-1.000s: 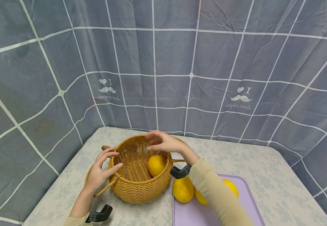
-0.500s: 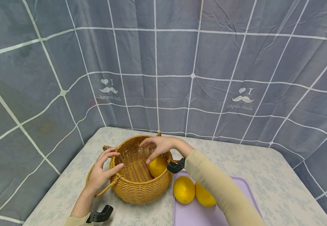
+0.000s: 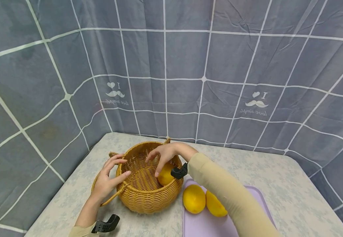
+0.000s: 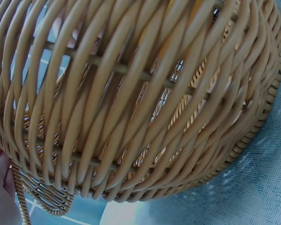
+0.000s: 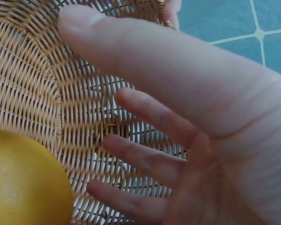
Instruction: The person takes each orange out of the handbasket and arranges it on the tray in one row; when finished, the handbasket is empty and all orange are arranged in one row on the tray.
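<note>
A round woven wicker basket stands on the table with a round yellow fruit inside, at its right side. My left hand rests at the left rim, thumb and fingertips reaching over the edge. The left wrist view is mostly filled by the basket's weave, with part of that hand at the lower left. Inside the basket, my right hand hangs with fingers spread and thumb pointing down at the fruit. Its palm holds nothing; the fruit lies beyond the fingertips in the right wrist view.
On a lilac tray right of the basket lie two more yellow fruits, one round and one partly under the right sleeve. A grey checked curtain hangs behind the table.
My right hand has come down from above the rim into the basket, its thumb now over the fruit. More of the tray's second fruit shows. The left hand has stayed at the rim.
</note>
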Demonstrator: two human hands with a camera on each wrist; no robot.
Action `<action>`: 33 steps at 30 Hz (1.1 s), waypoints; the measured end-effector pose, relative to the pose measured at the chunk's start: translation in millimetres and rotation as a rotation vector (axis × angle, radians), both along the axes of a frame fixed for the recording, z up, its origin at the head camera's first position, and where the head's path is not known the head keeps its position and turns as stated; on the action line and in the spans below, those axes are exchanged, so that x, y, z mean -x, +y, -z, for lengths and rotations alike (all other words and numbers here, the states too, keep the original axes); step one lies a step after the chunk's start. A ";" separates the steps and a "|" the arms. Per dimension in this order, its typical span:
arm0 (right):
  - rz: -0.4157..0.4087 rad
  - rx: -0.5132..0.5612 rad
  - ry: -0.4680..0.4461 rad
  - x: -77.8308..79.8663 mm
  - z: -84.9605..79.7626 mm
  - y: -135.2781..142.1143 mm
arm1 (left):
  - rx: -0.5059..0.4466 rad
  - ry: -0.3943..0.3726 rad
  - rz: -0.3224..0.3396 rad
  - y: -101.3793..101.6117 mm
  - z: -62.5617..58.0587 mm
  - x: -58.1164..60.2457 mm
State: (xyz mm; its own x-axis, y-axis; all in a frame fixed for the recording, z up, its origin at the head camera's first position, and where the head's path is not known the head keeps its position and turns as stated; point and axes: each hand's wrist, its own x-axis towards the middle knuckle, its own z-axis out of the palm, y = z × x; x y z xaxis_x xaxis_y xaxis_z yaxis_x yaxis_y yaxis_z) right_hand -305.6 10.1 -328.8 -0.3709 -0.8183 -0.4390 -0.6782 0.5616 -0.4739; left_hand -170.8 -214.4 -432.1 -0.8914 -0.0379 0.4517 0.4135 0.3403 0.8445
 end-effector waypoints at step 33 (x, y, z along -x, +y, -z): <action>0.028 -0.132 -0.013 -2.6 17.2 -8.6 | -0.002 0.004 0.006 1.3 -1.8 -0.8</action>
